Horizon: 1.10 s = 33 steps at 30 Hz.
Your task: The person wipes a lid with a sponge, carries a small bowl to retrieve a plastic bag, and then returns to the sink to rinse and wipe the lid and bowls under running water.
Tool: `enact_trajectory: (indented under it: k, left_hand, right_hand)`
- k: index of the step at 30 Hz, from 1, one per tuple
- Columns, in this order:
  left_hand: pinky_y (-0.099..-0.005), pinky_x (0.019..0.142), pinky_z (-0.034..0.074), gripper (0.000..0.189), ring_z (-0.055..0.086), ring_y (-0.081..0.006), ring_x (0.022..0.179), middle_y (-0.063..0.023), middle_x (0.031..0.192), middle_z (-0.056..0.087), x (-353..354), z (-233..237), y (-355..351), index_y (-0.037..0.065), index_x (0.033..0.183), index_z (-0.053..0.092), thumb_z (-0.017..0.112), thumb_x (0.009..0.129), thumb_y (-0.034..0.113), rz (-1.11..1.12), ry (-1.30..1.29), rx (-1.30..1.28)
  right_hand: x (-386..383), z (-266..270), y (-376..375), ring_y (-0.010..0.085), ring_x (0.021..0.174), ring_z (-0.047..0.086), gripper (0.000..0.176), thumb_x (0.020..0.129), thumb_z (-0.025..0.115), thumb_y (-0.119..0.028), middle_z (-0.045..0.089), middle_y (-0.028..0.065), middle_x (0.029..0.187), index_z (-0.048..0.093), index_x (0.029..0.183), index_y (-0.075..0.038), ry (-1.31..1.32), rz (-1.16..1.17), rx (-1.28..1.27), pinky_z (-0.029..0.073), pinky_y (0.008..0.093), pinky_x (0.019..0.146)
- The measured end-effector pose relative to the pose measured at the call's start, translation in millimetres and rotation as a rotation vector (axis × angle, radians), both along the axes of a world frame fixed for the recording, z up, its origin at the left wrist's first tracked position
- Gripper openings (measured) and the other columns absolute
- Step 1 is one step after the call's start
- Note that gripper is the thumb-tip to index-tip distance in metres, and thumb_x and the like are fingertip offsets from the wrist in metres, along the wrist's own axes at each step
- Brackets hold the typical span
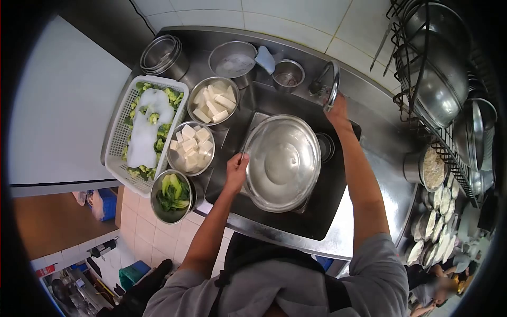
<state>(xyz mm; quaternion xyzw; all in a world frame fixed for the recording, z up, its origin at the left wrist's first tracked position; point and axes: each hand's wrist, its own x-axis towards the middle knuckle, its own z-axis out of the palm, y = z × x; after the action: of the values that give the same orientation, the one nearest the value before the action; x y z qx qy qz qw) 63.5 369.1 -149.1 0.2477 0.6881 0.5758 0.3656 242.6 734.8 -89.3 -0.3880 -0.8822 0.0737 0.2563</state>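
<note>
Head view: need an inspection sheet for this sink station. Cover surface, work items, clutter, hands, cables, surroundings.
Surface: steel counter around a dark sink.
Job's things: large steel bowl in the sink; faucet behind it.
Clutter: far bowl of white cubes, near bowl of white cubes, bowl of greens, white basket of broccoli, steel pots at the back.
Hands: left hand grips the large steel bowl's rim; right hand grips the faucet.
Cables: nothing seen.
Surroundings: tiled wall; rack of steel bowls at right.
</note>
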Motion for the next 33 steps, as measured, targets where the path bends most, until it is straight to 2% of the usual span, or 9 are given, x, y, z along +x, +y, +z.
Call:
enact_trajectory:
  k: [10,11,15,20,22,24,26,29,33]
  left_hand:
    - [-0.0305,0.054,0.027,0.045,0.030,-0.0083,0.063,0.0030,0.063,0.032,19.6,-10.9,65.1,0.003,0.068,0.042,0.061,0.097,0.033,-0.088,0.062,0.048]
    - [-0.0308,0.054,0.028,0.046,0.030,-0.0088,0.062,0.0018,0.062,0.033,22.7,-8.6,72.9,0.003,0.068,0.043,0.062,0.097,0.033,-0.098,0.067,0.057]
    - [-0.0370,0.055,0.038,0.037,0.044,-0.0201,0.056,-0.0123,0.060,0.045,42.7,-12.6,106.2,-0.002,0.077,0.053,0.064,0.093,0.030,-0.137,0.278,-0.009]
    - [-0.0447,0.065,0.047,0.023,0.063,-0.0391,0.074,-0.0221,0.077,0.062,72.0,-20.0,147.1,0.002,0.088,0.063,0.066,0.085,0.024,-0.197,0.319,-0.063]
    - [-0.0449,0.067,0.049,0.021,0.064,-0.0386,0.077,-0.0218,0.080,0.064,85.1,-45.4,158.6,0.003,0.092,0.065,0.066,0.084,0.023,-0.119,0.321,0.230]
    - [-0.0478,0.070,0.050,0.026,0.064,-0.0411,0.082,-0.0216,0.086,0.066,92.5,-109.8,168.7,0.004,0.101,0.065,0.065,0.083,0.023,-0.284,1.011,0.110]
    - [-0.0515,0.077,0.049,0.027,0.063,-0.0403,0.090,-0.0203,0.094,0.066,96.8,-39.0,174.3,0.005,0.105,0.064,0.065,0.085,0.024,-0.336,0.474,0.007]
    - [-0.0534,0.079,0.048,0.025,0.062,-0.0407,0.091,-0.0220,0.096,0.066,118.3,-44.9,188.7,0.005,0.105,0.063,0.063,0.088,0.024,-0.423,0.547,-0.119]
    - [-0.0518,0.075,0.048,0.021,0.063,-0.0409,0.086,-0.0202,0.088,0.066,114.2,6.8,170.6,0.004,0.100,0.062,0.063,0.089,0.022,-0.436,0.603,-0.008]
  right_hand:
    - [0.1,-36.0,-9.5,0.0403,0.088,0.065,0.026,0.083,0.065,-0.026,0.066,0.0197,0.094,0.066,0.099,-0.005,-0.235,-0.026,-0.152,0.053,0.0490,0.075]
    - [7.3,-118.4,20.1,0.0311,0.084,0.067,0.022,0.083,0.066,-0.021,0.067,0.0135,0.091,0.066,0.098,-0.004,-0.111,0.042,-0.053,0.055,0.0422,0.071]
    - [2.8,-36.7,-80.5,0.0249,0.079,0.067,0.014,0.080,0.061,0.003,0.067,0.0117,0.087,0.065,0.093,0.002,0.635,0.034,-1.400,0.056,0.0338,0.066]
    - [-7.3,-66.2,-111.1,0.0271,0.075,0.067,0.011,0.080,0.056,0.008,0.065,0.0161,0.082,0.063,0.088,0.010,0.966,0.044,-1.763,0.057,0.0361,0.068]
    - [-19.1,-25.2,-111.9,0.0278,0.074,0.068,0.017,0.081,0.060,-0.002,0.067,0.0159,0.081,0.067,0.095,0.006,0.407,0.186,-1.443,0.056,0.0367,0.070]
    - [-44.7,3.7,-105.7,0.0337,0.076,0.070,0.024,0.081,0.060,-0.008,0.070,0.0200,0.086,0.069,0.101,0.002,-0.061,0.281,-0.810,0.057,0.0387,0.072]
    - [-87.9,27.4,-83.4,0.0323,0.092,0.068,0.040,0.078,0.070,-0.021,0.068,0.0198,0.105,0.067,0.114,-0.004,-0.013,0.197,-0.609,0.053,0.0393,0.083]
    - [-163.1,59.0,-61.4,0.0343,0.108,0.061,0.061,0.077,0.076,-0.031,0.060,0.0183,0.125,0.057,0.129,-0.006,-0.087,0.000,-0.112,0.048,0.0431,0.093]
    - [-218.6,70.7,-35.6,0.0363,0.109,0.058,0.051,0.078,0.073,-0.028,0.054,0.0162,0.123,0.060,0.121,-0.006,-0.196,-0.016,-0.051,0.043,0.0519,0.094]
